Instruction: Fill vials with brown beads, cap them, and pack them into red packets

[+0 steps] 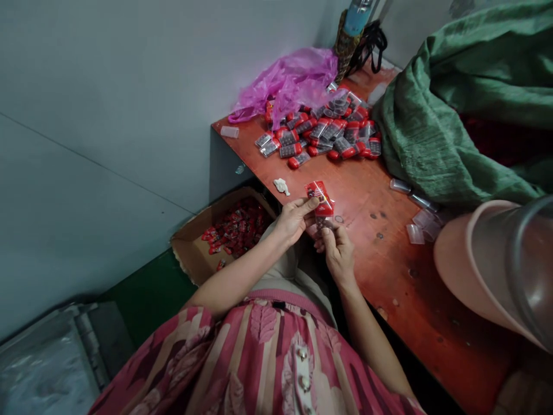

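My left hand (295, 217) and my right hand (337, 251) are both closed on one small red packet (322, 202), held just above the near edge of the reddish wooden table (389, 271). The left thumb presses its red top. The right fingers pinch its clear lower part. A heap of several similar red-capped clear packets (326, 134) lies further back on the table.
A pink plastic bag (287, 80) lies behind the heap. A green cloth (458, 109) covers the right side. Empty clear cases (417, 222) lie near it. A cardboard box of red packets (224, 230) sits on the floor at left. A pink basin (479, 271) stands at right.
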`<state>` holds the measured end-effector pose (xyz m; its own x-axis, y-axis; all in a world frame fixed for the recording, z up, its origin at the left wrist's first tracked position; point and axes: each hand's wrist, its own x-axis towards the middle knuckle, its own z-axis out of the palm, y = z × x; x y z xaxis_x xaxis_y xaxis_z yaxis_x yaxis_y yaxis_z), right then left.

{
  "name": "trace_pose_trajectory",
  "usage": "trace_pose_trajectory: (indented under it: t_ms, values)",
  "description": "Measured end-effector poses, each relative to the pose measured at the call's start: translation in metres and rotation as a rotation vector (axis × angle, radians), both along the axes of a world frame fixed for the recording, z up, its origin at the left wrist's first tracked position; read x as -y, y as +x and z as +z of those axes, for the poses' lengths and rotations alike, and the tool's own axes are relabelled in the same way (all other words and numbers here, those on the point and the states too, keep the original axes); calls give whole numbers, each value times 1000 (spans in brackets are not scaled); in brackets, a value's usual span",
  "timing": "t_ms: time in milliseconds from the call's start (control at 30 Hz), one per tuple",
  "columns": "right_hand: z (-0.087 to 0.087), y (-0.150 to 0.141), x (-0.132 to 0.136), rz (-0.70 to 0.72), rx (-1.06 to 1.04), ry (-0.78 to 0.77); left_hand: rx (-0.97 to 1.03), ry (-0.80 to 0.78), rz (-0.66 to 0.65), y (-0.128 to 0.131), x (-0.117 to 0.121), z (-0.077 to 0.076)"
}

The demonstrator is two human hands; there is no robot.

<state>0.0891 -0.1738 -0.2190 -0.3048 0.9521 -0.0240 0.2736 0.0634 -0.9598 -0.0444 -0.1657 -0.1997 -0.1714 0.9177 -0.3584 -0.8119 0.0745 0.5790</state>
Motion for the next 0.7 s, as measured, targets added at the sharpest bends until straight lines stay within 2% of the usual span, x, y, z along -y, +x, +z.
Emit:
trace_pose_trajectory:
  t_ms: [200, 267, 367, 433, 600, 700]
  values:
    - [-7, 3, -3, -25, 69, 58, -125, 24, -107, -1, -1, -8]
    - [-6, 2, -4, -4, -8, -2, -175, 29, -138, -2, -1, -8]
    - [-4, 0, -6, 65, -205, -176, -251, 24, -196, -4, -1, -4]
    - [-5, 0, -7, 63, -252, -214, -278, 19, -206, -3, -2, -2]
    - [-9, 0, -8, -73, -14, 40, -242, 6, -160, 1, -4, -2]
    - [-8, -3, -9, -41, -62, -1, -228, 15, -165, 2, -4, -2]
